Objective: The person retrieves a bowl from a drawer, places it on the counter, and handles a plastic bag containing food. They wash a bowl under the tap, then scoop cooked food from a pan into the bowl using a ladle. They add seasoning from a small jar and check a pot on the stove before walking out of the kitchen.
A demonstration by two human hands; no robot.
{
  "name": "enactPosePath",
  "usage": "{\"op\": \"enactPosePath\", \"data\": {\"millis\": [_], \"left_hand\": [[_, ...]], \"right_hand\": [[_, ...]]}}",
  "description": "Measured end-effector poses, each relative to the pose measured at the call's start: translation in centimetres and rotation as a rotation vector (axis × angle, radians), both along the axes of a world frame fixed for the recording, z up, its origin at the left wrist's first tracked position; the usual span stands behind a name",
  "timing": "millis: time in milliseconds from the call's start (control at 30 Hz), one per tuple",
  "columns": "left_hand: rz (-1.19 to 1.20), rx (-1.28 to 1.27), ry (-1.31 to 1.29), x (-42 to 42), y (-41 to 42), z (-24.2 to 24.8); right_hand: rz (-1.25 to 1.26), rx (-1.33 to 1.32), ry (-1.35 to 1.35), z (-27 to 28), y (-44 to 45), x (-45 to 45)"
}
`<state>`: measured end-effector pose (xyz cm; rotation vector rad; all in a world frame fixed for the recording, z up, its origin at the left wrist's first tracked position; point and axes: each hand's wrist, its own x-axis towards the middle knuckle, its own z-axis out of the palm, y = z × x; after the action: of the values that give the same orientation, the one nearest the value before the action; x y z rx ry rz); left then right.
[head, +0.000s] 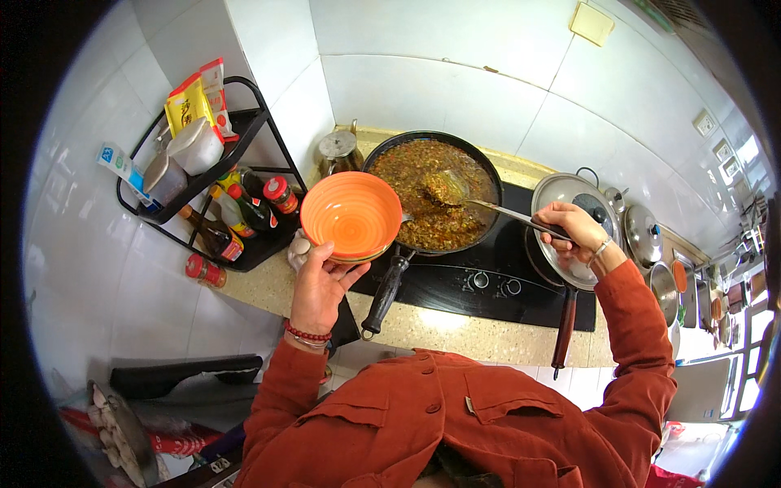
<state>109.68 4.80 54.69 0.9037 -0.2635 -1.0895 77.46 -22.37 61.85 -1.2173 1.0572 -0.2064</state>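
Observation:
My left hand (323, 274) holds an orange bowl (352, 215) by its rim and underside, just left of a black frying pan (399, 249). Nothing shows inside the bowl. My right hand (570, 232) grips the dark handle of a metal ladle (506, 211). The ladle's head is in the pan, amid a brown, oily stew with chopped bits (427, 165). Another utensil's metal edge shows by the pan's left rim, mostly hidden behind the bowl. The pan sits on the left side of a black gas cooktop (439, 287), its handle pointing towards me.
A second pan with a glass-and-metal lid (552, 195) stands at right, its brown handle (565, 329) jutting over the counter edge. A metal kettle (338, 149) is behind the bowl. At left, a black rack (268, 119) holds bottles, jars and packets; a red-lidded jar (205, 270) stands beside it.

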Motion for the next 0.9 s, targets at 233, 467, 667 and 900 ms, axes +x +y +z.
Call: {"op": "enactPosePath", "data": {"millis": [233, 467, 667, 900], "left_hand": [[0.024, -0.024, 0.099, -0.2, -1.6, 0.0], [-0.006, -0.032, 0.163, -0.7, -5.0, -0.5], [0.017, -0.043, 0.127, -1.6, -9.0, -0.9], [-0.036, -0.115, 0.217, -2.8, -13.1, -1.4]], "right_hand": [[0.026, -0.016, -0.016, -0.3, -0.5, 0.4], [-0.013, -0.131, -0.013, 2.9, -0.5, 0.3], [0.014, -0.267, -0.062, 7.8, -0.4, 0.3], [0.119, -0.565, 0.081, 9.9, 3.5, 1.2]]}}
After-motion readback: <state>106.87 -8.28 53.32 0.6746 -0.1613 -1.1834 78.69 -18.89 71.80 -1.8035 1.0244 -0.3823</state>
